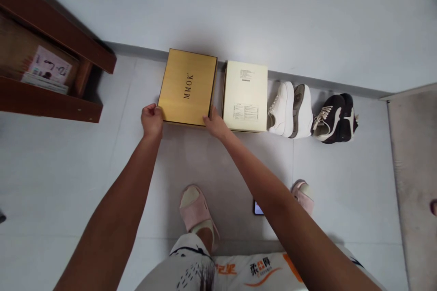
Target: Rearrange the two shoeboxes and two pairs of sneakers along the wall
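Note:
A gold shoebox (pixel 177 86) marked MMOK sits on the floor against the wall. My left hand (pixel 152 120) grips its near left corner, fingers bent round the edge. At the near right corner, my right hand (pixel 215 123) has its thumb on the lid and its fingers down the side, in the gap between two boxes. Just right of that gap stands a cream shoebox (pixel 245 93) with printed labels on top. The inside of both boxes is hidden.
White sneakers (pixel 282 109) and dark brown sneakers (pixel 329 118) stand along the wall to the right. A wooden furniture piece (pixel 51 95) is at left. Near my slippered feet lie a phone (pixel 258 208) and a printed white package (pixel 246 273).

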The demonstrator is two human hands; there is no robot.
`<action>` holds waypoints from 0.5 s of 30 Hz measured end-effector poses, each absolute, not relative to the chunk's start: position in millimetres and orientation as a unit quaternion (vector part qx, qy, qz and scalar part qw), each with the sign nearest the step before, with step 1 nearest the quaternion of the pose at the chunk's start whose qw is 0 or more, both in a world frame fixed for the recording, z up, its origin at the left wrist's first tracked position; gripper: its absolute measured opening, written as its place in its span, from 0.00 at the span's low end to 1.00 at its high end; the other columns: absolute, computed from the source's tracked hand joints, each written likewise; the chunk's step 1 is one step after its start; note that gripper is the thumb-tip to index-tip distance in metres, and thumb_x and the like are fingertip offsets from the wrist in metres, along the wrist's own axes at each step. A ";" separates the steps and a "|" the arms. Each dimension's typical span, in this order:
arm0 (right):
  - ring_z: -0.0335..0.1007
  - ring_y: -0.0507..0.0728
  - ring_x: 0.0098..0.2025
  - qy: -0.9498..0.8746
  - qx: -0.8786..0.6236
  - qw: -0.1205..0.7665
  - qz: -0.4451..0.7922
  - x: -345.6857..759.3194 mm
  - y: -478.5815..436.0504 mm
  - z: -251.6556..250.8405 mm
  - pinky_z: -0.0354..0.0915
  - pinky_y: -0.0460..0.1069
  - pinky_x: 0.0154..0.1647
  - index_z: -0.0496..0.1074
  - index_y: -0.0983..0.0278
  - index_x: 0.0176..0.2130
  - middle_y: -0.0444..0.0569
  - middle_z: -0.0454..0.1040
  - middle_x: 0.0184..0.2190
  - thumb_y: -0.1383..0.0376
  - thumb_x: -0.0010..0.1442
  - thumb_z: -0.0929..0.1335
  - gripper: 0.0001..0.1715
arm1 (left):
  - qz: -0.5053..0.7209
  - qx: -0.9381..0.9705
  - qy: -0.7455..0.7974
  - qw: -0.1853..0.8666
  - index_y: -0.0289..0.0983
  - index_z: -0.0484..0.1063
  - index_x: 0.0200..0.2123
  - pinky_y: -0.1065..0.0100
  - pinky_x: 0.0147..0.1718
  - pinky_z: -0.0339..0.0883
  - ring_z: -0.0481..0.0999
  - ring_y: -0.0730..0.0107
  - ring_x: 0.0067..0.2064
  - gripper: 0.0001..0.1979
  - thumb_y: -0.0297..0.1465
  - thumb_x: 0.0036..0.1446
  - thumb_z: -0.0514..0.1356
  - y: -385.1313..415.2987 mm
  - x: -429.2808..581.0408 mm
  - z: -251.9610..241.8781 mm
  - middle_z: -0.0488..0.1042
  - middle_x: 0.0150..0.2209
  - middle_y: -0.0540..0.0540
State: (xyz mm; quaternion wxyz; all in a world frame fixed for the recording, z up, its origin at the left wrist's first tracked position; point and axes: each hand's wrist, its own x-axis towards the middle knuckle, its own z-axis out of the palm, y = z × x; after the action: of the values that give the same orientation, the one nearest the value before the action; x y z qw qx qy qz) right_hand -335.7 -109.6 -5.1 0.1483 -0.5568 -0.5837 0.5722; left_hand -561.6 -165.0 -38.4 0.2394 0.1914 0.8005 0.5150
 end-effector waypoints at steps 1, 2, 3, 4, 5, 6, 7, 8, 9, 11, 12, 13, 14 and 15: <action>0.48 0.65 0.77 -0.593 -0.549 0.157 0.567 -327.5 -106.4 -0.3 0.43 0.62 0.78 0.47 0.69 0.76 0.57 0.54 0.75 0.51 0.68 0.65 0.48 | 0.519 0.200 0.803 0.215 0.38 0.69 0.44 0.62 0.57 0.68 0.76 0.65 0.51 0.10 0.34 0.60 0.61 -165.8 -554.5 -32.8 0.75 0.45 0.43; 0.49 0.65 0.76 -0.601 -0.545 0.166 0.560 -317.5 -102.1 4.4 0.43 0.62 0.78 0.49 0.68 0.75 0.56 0.55 0.74 0.50 0.68 0.65 0.48 | 0.524 0.222 0.799 0.195 0.39 0.69 0.47 0.60 0.61 0.65 0.75 0.63 0.56 0.12 0.35 0.61 0.61 -166.1 -545.6 -25.2 0.75 0.50 0.42; 0.49 0.66 0.76 -0.608 -0.543 0.177 0.551 -306.1 -96.9 8.9 0.43 0.62 0.78 0.51 0.67 0.75 0.56 0.55 0.74 0.48 0.68 0.64 0.47 | 0.529 0.253 0.790 0.178 0.40 0.69 0.49 0.59 0.65 0.62 0.72 0.62 0.61 0.14 0.36 0.62 0.62 -165.6 -535.3 -15.9 0.74 0.54 0.41; 0.50 0.66 0.76 -0.612 -0.545 0.188 0.541 -293.6 -91.1 13.0 0.44 0.62 0.78 0.52 0.66 0.75 0.55 0.56 0.74 0.46 0.68 0.64 0.47 | 0.532 0.288 0.779 0.167 0.40 0.69 0.51 0.58 0.68 0.59 0.70 0.61 0.64 0.15 0.36 0.62 0.62 -164.3 -523.7 -5.5 0.73 0.57 0.40; 0.50 0.66 0.76 -0.614 -0.548 0.201 0.532 -280.3 -85.0 16.4 0.44 0.63 0.78 0.53 0.65 0.74 0.54 0.57 0.74 0.44 0.68 0.64 0.47 | 0.533 0.324 0.765 0.160 0.41 0.69 0.54 0.57 0.70 0.55 0.67 0.60 0.67 0.17 0.37 0.63 0.62 -162.0 -511.3 5.3 0.71 0.61 0.40; 0.51 0.66 0.76 -0.614 -0.552 0.214 0.522 -266.7 -79.1 19.2 0.45 0.63 0.78 0.54 0.63 0.74 0.53 0.58 0.74 0.42 0.67 0.64 0.48 | 0.531 0.356 0.752 0.159 0.41 0.69 0.55 0.57 0.71 0.52 0.65 0.59 0.69 0.18 0.38 0.64 0.62 -158.7 -498.4 15.5 0.70 0.63 0.40; 0.52 0.67 0.75 -0.611 -0.558 0.226 0.514 -253.2 -73.8 21.3 0.46 0.64 0.77 0.55 0.62 0.74 0.53 0.59 0.73 0.41 0.67 0.64 0.48 | 0.529 0.382 0.740 0.164 0.41 0.69 0.57 0.56 0.72 0.50 0.64 0.59 0.70 0.20 0.38 0.64 0.62 -154.4 -485.4 24.2 0.70 0.64 0.40; 0.53 0.67 0.75 -0.608 -0.565 0.237 0.505 -240.2 -69.2 22.8 0.47 0.65 0.77 0.56 0.61 0.74 0.53 0.60 0.73 0.40 0.66 0.64 0.48 | 0.527 0.402 0.728 0.176 0.41 0.70 0.58 0.56 0.72 0.50 0.64 0.59 0.70 0.21 0.39 0.65 0.62 -149.5 -472.6 30.8 0.70 0.65 0.41; 0.55 0.67 0.74 -0.604 -0.573 0.244 0.497 -228.0 -65.6 23.8 0.48 0.65 0.76 0.57 0.60 0.73 0.53 0.60 0.72 0.39 0.66 0.64 0.48 | 0.525 0.416 0.716 0.194 0.41 0.70 0.59 0.57 0.72 0.50 0.64 0.59 0.70 0.22 0.39 0.65 0.62 -144.2 -460.1 34.7 0.70 0.65 0.41; 0.57 0.67 0.73 -0.597 -0.594 0.251 0.478 -206.2 -61.2 24.3 0.51 0.65 0.75 0.58 0.61 0.72 0.54 0.62 0.71 0.40 0.66 0.64 0.47 | 0.519 0.435 0.694 0.246 0.41 0.70 0.60 0.57 0.72 0.52 0.65 0.58 0.70 0.23 0.40 0.65 0.63 -133.9 -436.4 34.2 0.72 0.64 0.41; 0.58 0.68 0.73 -0.595 -0.604 0.252 0.467 -196.9 -60.2 23.8 0.51 0.65 0.75 0.59 0.62 0.72 0.55 0.62 0.71 0.40 0.66 0.64 0.46 | 0.514 0.441 0.683 0.273 0.40 0.71 0.61 0.56 0.71 0.53 0.66 0.57 0.69 0.24 0.40 0.64 0.63 -129.3 -425.3 30.2 0.72 0.64 0.40; 0.58 0.68 0.73 -0.593 -0.614 0.253 0.455 -188.6 -59.9 22.8 0.52 0.65 0.75 0.59 0.63 0.72 0.56 0.62 0.71 0.41 0.66 0.64 0.46 | 0.507 0.446 0.674 0.300 0.40 0.71 0.61 0.55 0.71 0.54 0.67 0.56 0.69 0.24 0.40 0.64 0.62 -125.5 -414.9 24.3 0.72 0.64 0.40; 0.57 0.68 0.73 -0.594 -0.620 0.257 0.444 -181.3 -60.1 21.2 0.52 0.66 0.75 0.59 0.63 0.72 0.57 0.62 0.71 0.41 0.66 0.65 0.46 | 0.499 0.447 0.668 0.324 0.40 0.71 0.62 0.55 0.71 0.55 0.67 0.56 0.69 0.24 0.40 0.64 0.62 -122.3 -405.2 17.1 0.72 0.64 0.39; 0.56 0.68 0.74 -0.595 -0.625 0.262 0.432 -175.0 -60.6 18.9 0.52 0.66 0.75 0.59 0.63 0.72 0.57 0.61 0.72 0.42 0.65 0.65 0.46 | 0.490 0.444 0.666 0.345 0.40 0.71 0.62 0.54 0.71 0.55 0.67 0.55 0.69 0.25 0.40 0.64 0.62 -119.9 -396.3 9.2 0.71 0.65 0.39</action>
State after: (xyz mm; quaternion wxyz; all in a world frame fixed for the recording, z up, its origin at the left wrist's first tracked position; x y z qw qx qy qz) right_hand -175.0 -60.6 18.9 0.2623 -0.6249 -0.5952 0.4319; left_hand -396.3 -119.9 9.2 0.3454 0.4437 0.6658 0.4905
